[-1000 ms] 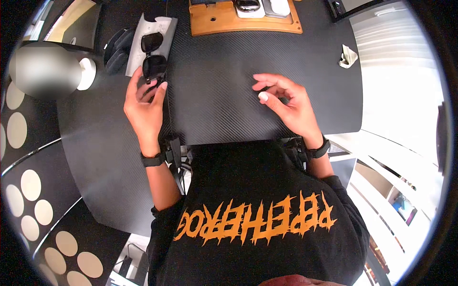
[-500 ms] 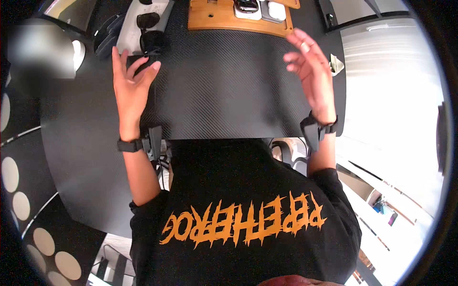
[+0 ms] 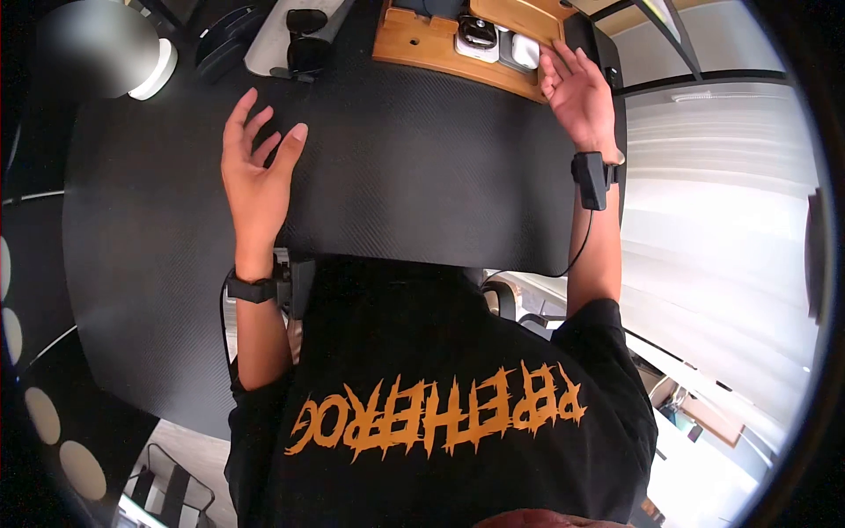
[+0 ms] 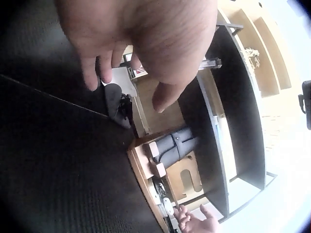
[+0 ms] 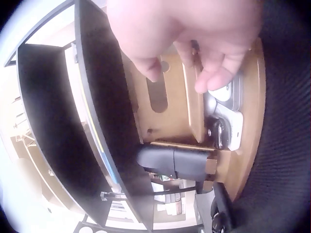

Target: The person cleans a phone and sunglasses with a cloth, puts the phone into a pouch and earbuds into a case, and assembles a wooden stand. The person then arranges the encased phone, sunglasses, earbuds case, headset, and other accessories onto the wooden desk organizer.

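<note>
The right hand (image 3: 581, 101) is hovering or resting at the right end of a light-brown wooden organizer (image 3: 396, 44); whether it is touching the wood, I cannot tell. It is holding nothing visible, its palm turning partly upward and its fingers bending loosely. A small, rounded white case (image 3: 525, 51) is lying on the organizer just beyond the fingertips, toward the person's left. In the right wrist view, the fingers are partly covering this case, and contact is not clear. On the case's other side, a dark round-faced watch (image 3: 478, 32) is sitting on a white block (image 3: 476, 53), farther from the right hand.

The left hand (image 3: 257, 180) is staying free of any object, its fingers spreading and slightly curving above the black, textured worktop (image 3: 396, 158). It is being held well apart from the white case. Ahead of its fingertips, black sunglasses (image 3: 306, 53) are lying on a pale grey tray (image 3: 268, 44), apart from the hand. Black curved objects (image 3: 227, 40) are lying just left of the tray. In the left wrist view, a dark, strapped pouch (image 4: 175, 145) is resting against the organizer, near its pale end blocks.
</note>
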The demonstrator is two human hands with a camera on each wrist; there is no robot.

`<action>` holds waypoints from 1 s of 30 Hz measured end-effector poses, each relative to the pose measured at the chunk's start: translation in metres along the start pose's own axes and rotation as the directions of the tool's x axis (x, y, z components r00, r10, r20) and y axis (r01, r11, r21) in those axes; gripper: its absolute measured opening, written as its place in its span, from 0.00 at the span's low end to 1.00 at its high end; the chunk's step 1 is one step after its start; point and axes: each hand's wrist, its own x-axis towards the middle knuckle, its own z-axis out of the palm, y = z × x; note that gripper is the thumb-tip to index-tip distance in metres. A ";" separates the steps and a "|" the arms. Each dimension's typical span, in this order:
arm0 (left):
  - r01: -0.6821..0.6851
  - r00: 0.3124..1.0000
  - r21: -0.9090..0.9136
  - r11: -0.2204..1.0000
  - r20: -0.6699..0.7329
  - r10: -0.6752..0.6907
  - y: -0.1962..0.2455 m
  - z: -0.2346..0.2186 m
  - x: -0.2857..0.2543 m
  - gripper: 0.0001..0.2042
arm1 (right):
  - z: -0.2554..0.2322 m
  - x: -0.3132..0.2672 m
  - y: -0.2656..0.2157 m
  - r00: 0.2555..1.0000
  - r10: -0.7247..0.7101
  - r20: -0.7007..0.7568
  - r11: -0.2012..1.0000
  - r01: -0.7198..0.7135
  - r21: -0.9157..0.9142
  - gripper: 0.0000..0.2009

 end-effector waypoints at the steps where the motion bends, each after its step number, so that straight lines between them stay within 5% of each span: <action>1: 0.000 1.000 0.002 1.000 -0.001 0.000 0.001 0.000 -0.001 0.35 | -0.002 0.002 0.000 0.999 0.004 0.042 0.997 -0.008 0.081 0.26; 10: 0.010 1.000 -0.125 0.992 -0.013 -0.011 0.004 0.004 -0.001 0.25 | -0.017 -0.016 0.012 0.998 -0.028 0.063 0.978 0.014 0.210 0.26; 16: 0.086 0.980 -0.190 0.978 0.194 -0.048 0.006 0.015 -0.002 0.19 | -0.006 -0.048 0.014 0.998 -0.063 -0.017 0.974 0.065 0.216 0.25; 19: 0.263 0.907 -0.257 0.930 0.395 -0.147 0.020 0.032 -0.010 0.21 | 0.008 -0.065 0.019 0.998 -0.055 0.002 0.979 0.054 0.197 0.25; 24: 0.363 0.819 -0.288 0.886 0.553 -0.156 0.024 0.054 -0.023 0.24 | 0.038 -0.088 0.046 0.988 0.049 0.149 0.997 -0.056 0.046 0.23; 27: 0.493 0.724 -0.354 0.795 0.673 -0.149 0.018 0.052 -0.023 0.23 | 0.063 -0.102 0.060 0.997 0.023 0.072 0.996 -0.016 -0.093 0.21; 30: 0.463 0.689 -0.240 0.853 0.703 -0.176 0.024 0.049 -0.022 0.21 | 0.067 -0.107 0.068 0.999 0.007 0.033 0.980 0.000 -0.200 0.20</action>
